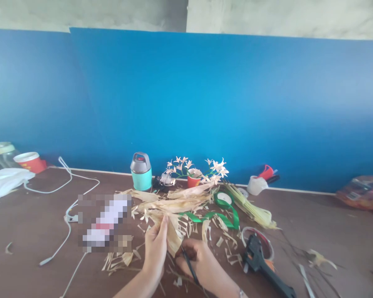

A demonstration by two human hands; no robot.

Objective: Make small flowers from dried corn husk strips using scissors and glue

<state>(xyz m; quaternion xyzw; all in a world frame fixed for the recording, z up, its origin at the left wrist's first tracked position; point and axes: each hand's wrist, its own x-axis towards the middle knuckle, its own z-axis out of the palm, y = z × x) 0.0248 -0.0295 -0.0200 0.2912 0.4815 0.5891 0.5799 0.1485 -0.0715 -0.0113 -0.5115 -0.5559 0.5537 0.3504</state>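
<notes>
Between the thumb and fingers of my left hand (155,244) is a pale dried husk (174,236), its right edge cut into a fringe of narrow strips. My right hand (196,258) is closed around a slim black-handled tool (189,264). Its upper end lies close to the husk's lower tip; the working end is too small to make out. Longer husks (174,205) lie just beyond my hands. Several small white star-shaped flowers on green stems stand in a red cup (193,181) at the back. Cut husk scraps (124,258) are scattered around both hands.
Green ribbon (233,219) trails from its roll behind my right hand. A black glue gun (262,265) lies to the right by a tape roll (269,244). Bundled stalks (251,209), a teal flask (141,174), a white cable (69,219) and a blurred-out phone-like object (107,223) also occupy the table.
</notes>
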